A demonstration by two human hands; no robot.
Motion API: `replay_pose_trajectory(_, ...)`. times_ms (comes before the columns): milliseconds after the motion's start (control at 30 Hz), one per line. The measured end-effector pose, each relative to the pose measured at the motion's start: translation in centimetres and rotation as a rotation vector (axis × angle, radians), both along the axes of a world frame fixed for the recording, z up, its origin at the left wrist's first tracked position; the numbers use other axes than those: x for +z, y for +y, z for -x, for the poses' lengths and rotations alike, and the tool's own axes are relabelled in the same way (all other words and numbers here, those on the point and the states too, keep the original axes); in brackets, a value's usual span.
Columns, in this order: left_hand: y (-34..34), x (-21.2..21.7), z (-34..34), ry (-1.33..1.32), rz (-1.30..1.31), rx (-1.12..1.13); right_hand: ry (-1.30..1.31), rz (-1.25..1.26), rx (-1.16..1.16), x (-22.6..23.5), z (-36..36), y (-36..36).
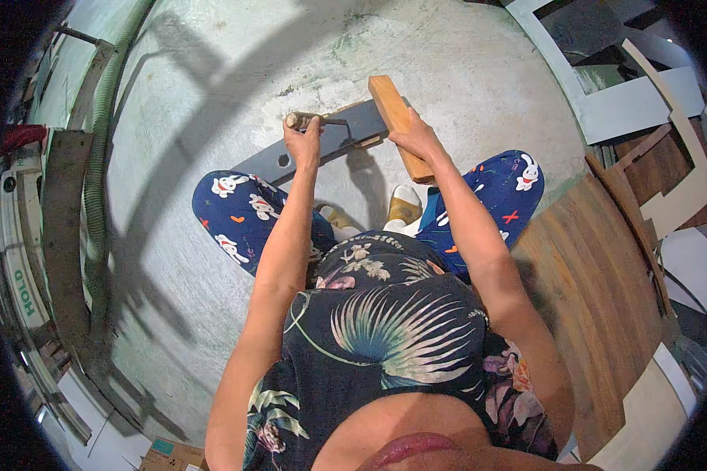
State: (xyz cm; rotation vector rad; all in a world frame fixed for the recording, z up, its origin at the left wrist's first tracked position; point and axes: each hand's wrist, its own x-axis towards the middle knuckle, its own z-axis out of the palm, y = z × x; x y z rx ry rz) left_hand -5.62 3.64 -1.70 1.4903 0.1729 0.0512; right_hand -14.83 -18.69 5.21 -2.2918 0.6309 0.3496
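Observation:
My left hand point(302, 144) is closed around a short tool with a light, worn handle point(297, 120). A thin dark metal shaft point(336, 122) runs from it to the right and bends at its end; its exact kind is unclear. Below the tool lies a long dark grey board point(339, 135) with a round hole near its left part. My right hand point(418, 141) grips an orange-brown wooden block point(391, 106), which slants across the board's right end. Strips of pale wood show along the board's edges. Whether the shaft's tip touches the board cannot be made out.
I squat on a pale concrete floor point(243, 63), knees either side of the board. A ribbed green hose point(96, 188) and a brown beam point(61, 212) run along the left. Wood-grain panels point(589, 290) and cut sheets point(683, 149) lie at right. A cardboard box point(169, 455) sits lower left.

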Motion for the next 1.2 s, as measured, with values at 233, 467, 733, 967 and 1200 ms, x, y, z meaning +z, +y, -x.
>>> replay_pose_trajectory(233,0.9,-0.8,-0.7,-0.018,-0.170,-0.043,-0.233,-0.028,0.160,4.1,-1.1,1.8)
replay_pose_trajectory(467,0.9,-1.4,-1.0,-0.025,-0.280,0.001,-0.331,0.109,0.580,16.1,-4.3,6.9)
replay_pose_trajectory(733,-0.2,-2.0,-1.1,-0.111,-0.301,0.003,-0.432,0.173,0.805,13.8,-5.2,8.3)
replay_pose_trajectory(967,0.2,-2.9,-1.3,-0.045,-0.242,0.056,-0.207,0.115,0.658,14.5,-4.2,6.9)
replay_pose_trajectory(1200,1.0,0.9,-0.7,0.019,-0.274,0.036,-0.351,-0.128,0.169,5.2,-1.0,0.0)
